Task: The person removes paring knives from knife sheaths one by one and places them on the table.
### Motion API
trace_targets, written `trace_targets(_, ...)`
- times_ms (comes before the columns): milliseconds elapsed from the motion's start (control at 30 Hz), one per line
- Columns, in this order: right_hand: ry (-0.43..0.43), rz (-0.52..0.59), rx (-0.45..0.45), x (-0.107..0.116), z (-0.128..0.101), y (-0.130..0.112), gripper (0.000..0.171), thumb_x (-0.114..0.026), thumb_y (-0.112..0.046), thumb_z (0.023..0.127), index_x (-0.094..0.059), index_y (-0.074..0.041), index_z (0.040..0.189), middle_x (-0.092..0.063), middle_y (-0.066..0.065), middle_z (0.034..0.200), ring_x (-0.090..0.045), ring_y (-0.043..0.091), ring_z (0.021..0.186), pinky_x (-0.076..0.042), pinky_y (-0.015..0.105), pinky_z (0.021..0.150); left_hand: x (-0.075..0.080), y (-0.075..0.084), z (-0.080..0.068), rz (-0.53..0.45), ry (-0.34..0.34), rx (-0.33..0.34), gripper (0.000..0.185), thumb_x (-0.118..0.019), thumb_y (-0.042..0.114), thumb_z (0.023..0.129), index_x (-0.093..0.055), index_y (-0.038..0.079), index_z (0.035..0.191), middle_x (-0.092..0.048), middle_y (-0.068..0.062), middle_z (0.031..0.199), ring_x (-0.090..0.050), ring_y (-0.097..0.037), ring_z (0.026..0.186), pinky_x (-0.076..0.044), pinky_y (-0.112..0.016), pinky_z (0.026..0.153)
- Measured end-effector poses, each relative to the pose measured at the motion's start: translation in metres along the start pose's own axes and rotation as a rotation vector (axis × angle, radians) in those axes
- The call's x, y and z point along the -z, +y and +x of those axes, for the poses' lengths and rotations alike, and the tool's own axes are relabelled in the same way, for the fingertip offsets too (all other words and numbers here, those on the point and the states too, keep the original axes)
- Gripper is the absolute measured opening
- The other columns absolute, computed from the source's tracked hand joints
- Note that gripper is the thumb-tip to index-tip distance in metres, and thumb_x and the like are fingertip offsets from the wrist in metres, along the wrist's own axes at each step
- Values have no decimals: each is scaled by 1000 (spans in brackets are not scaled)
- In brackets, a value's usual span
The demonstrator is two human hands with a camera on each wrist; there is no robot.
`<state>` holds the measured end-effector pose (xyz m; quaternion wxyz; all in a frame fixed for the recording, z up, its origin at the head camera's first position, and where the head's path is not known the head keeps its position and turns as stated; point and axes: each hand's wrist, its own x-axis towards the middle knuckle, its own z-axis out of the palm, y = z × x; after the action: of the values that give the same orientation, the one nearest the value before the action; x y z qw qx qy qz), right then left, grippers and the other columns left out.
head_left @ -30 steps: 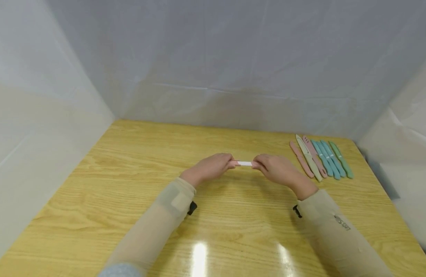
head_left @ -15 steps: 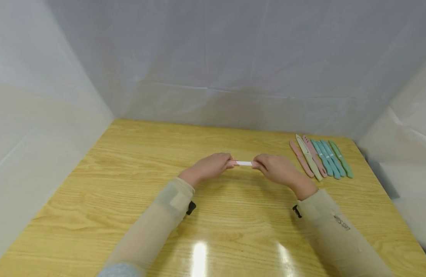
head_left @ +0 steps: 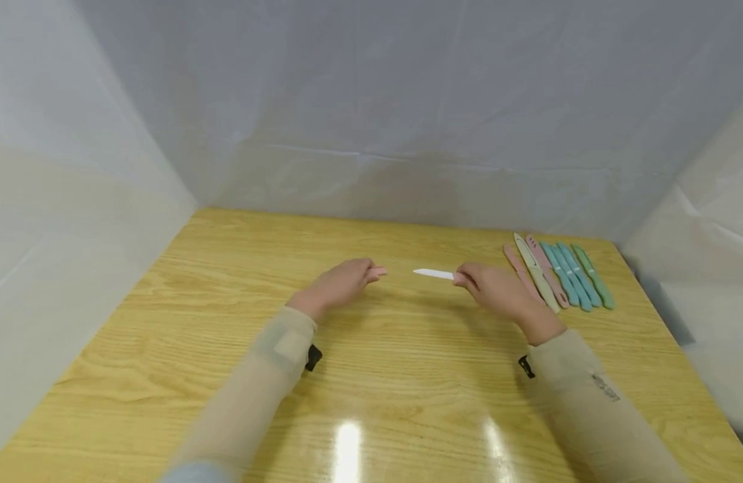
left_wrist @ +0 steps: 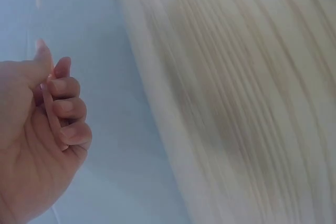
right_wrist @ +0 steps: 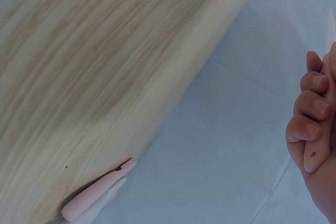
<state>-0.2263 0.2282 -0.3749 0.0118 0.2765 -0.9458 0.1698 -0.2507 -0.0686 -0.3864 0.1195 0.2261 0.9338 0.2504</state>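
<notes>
My right hand (head_left: 498,292) grips the pink handle of a small knife (head_left: 434,274). Its bare white blade points left, towards my other hand. In the right wrist view, curled fingers wrap the knife's handle (right_wrist: 317,148). A pink knife sheath (head_left: 377,272) pokes out from my left hand (head_left: 337,285), which pinches it between thumb and fingers. The left wrist view has the same sheath (left_wrist: 51,109) lying along the palm, partly covered by fingers. A gap separates blade tip and sheath. Both hands are raised above the table.
At the wooden table's (head_left: 226,268) back right lies a row of knives: a pink knife (head_left: 519,268), a cream knife (head_left: 537,272), a pink piece with holes (head_left: 548,268), blue ones (head_left: 572,282) and a green knife (head_left: 595,278). Pale sheeting (head_left: 359,114) stands behind.
My hands have moved apart, the left one to the left with the sheath, the right one slightly right with the knife. The blade has come out of the sheath and its tip shows.
</notes>
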Motion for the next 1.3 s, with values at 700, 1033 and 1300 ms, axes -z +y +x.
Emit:
trace_targets(700,-94,103,-167,-17,88,-50,32,-44,-27,104,-58,-1,118,-59,7,81,-44,14,61,-38,28,57,44,-59,-22,36,170,176,44,-30,32,107,-44,-3,128,-59,-22,118,-59,-34,104,-47,-47,91)
trace_targets(1033,-97,276,-429,-63,161,-91,31,-48,-29,102,-63,-3,112,-64,9,75,-48,12,46,-40,23,41,50,-76,0,171,318,303,42,-44,24,104,-60,-13,117,-57,-31,114,-56,-42,107,-48,-50,94)
trace_targets(1300,-90,435,-546,-86,194,-116,37,-56,-21,98,-72,5,78,-47,2,40,-45,13,33,-42,23,40,54,-93,5,46,302,377,42,-47,30,102,-63,-2,81,-53,-10,72,-51,-24,67,-48,-39,69)
